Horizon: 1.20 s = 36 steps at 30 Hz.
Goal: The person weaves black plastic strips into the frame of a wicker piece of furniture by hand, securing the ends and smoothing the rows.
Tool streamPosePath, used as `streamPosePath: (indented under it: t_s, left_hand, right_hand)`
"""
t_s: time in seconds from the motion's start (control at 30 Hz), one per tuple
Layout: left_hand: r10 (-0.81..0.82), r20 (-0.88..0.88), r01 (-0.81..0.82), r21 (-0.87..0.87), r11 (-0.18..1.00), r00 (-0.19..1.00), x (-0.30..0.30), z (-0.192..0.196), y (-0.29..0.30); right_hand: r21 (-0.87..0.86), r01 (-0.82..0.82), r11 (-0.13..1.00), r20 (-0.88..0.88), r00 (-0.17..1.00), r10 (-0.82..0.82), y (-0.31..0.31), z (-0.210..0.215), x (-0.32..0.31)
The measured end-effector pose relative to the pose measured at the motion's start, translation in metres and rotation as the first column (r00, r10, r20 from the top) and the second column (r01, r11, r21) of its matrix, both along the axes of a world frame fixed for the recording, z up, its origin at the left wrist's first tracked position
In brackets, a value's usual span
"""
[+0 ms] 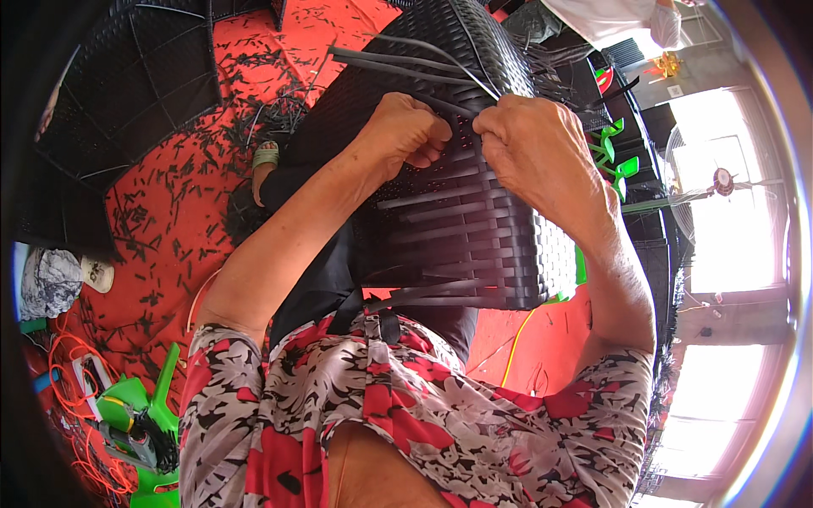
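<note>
A large woven wicker piece [474,245] of dark flat plastic strips lies across my lap, its weave running to a corner on the right. My left hand [402,131] is closed, fingers curled, at one end of a dark flat strip [449,108] above the woven face. Opposite it, my right hand [542,152] pinches that strip between thumb and forefinger, its knuckles over the corner edge. Several loose strip ends [406,63] stick out beyond the hands. The fingertips of my right hand are partly hidden.
Dark strip scraps litter the red floor covering [169,195]. More woven panels [144,76] stand at the far left. At lower left are a green plastic stool [152,415] with a tool on it and an orange hose [76,364]. A fan [720,182] and a person in white [610,21] are at right.
</note>
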<state>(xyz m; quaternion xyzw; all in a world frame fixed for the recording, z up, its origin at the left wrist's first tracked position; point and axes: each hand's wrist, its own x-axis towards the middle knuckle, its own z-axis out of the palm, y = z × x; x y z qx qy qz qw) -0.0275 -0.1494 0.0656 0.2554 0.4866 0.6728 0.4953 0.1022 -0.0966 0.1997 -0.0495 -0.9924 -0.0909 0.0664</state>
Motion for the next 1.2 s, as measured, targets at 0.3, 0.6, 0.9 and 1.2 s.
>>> streamPosePath:
  t_s: [0.3, 0.6, 0.9, 1.2]
  left_hand:
    - [-0.011, 0.213, 0.008, 0.016, 1.0, 0.977, 0.002, -0.005, 0.008]
    - [-0.057, 0.171, 0.053, 0.023, 0.998, 0.984, -0.006, -0.019, 0.017]
    - [-0.098, 0.405, 0.076, 0.07, 0.995, 0.909, -0.005, -0.033, 0.013]
    - [-0.046, -0.128, 0.061, 0.119, 0.991, 0.991, 0.001, -0.056, -0.003]
  right_hand:
    - [0.042, -0.022, 0.999, 0.105, 0.994, 0.018, 0.005, -0.001, -0.01]
    - [0.081, -0.085, 0.993, 0.106, 0.992, 0.076, 0.002, -0.005, -0.017]
    - [0.039, 0.01, 0.999, 0.129, 0.992, -0.015, -0.001, -0.046, -0.034]
    - [0.1, -0.039, 0.994, 0.239, 0.971, 0.015, -0.001, -0.055, -0.036]
